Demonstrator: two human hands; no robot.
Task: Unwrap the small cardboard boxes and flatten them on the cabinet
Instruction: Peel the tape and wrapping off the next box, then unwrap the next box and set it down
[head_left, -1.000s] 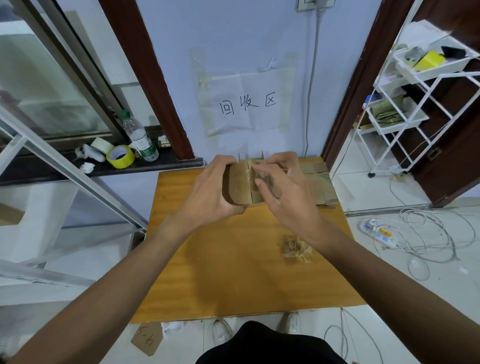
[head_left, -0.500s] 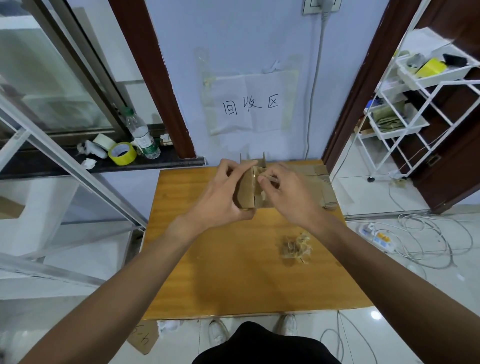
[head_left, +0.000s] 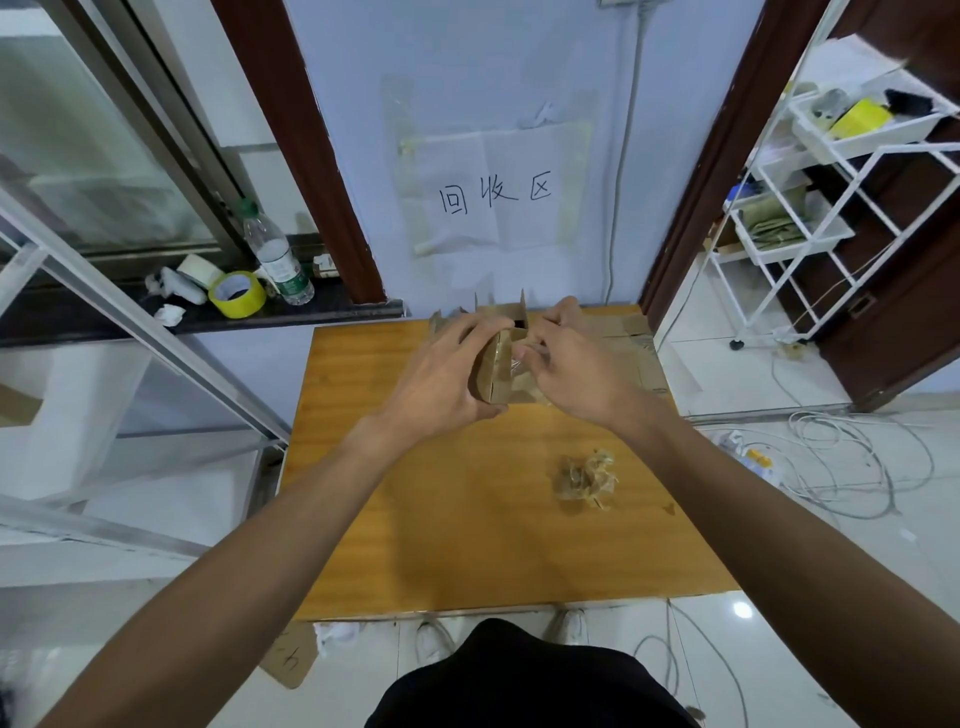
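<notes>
- Pale blue wall behind, with a white paper sign (head_left: 493, 197) taped to it bearing three handwritten characters; below it stands an orange-yellow wooden table (head_left: 415, 519).
- Held above the far middle of the table is a small brown cardboard box (head_left: 492, 375), clear of the surface and turned so one narrow side faces the camera.
- The left hand (head_left: 441, 374) grips the box from its left side, with fingers curled over the top and thumb under the near bottom corner.
- The right hand (head_left: 571, 371) is at the box's right face, thumb and forefinger pressed together on a strip of clear tape (head_left: 517, 362) that glints there; how much of it is lifted cannot be told.
- Behind the hands, at the table's far edge, an open brown cardboard carton (head_left: 506, 313) stands with flaps up, and flattened cardboard pieces (head_left: 636, 338) lie to its right.
- A crumpled wad of brownish tape (head_left: 587, 475) lies on the table near the right forearm, well apart from the box.
- On the dark ledge to the left sit a yellow tape roll (head_left: 236, 293) and a clear plastic bottle (head_left: 278, 254).
</notes>
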